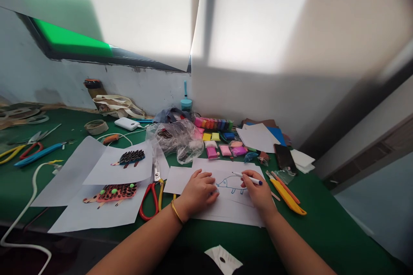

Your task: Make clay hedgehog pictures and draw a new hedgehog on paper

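A white sheet of paper [222, 212] lies in front of me with a hedgehog outline [230, 184] drawn on it in blue. My right hand [256, 189] grips a white marker [247, 178] with a dark blue end, its tip over the top of the outline. Flat on the sheet rests my left hand [201, 191], fingers spread, just left of the snout; a yellow bangle [176, 212] circles that wrist. Red-handled scissors [149, 200] lie to its left. Further left are two finished hedgehog pictures, one dark [132, 157] and one pink with green dots [114, 192].
Colourful clay packets [212, 152] and a crumpled plastic bag [179, 139] fill the back of the green table [322, 223]. A yellow cutter [288, 197] lies at right beside a dark phone-like slab [285, 157]. At left are a blue tool [41, 154] and a white cable [32, 193].
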Demonstrator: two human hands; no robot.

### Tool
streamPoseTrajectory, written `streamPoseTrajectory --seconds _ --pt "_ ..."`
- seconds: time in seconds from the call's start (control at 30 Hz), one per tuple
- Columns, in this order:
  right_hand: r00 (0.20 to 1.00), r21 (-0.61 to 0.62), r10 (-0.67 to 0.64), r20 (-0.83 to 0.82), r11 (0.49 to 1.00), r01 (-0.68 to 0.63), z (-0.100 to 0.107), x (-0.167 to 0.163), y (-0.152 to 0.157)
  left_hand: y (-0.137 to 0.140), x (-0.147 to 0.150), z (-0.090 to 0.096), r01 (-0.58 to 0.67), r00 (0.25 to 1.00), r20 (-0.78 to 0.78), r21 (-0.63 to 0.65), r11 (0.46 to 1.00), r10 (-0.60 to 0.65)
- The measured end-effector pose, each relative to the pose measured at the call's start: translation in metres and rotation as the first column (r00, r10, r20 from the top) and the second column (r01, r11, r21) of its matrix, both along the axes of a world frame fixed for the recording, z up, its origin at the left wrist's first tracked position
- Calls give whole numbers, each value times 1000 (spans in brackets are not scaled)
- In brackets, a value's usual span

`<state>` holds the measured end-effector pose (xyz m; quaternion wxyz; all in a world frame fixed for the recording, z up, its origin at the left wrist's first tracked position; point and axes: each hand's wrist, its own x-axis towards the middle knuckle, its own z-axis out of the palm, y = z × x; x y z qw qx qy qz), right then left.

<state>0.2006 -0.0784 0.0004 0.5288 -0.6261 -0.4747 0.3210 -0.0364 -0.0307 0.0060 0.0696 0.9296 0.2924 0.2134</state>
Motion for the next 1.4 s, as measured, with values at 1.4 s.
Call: streamPoseTrajectory --seconds 1.4 --pt "953 -35 82 293 997 -75 10 -9 -3 -1 2 4 -5 1000 -21 -20 1000 4"
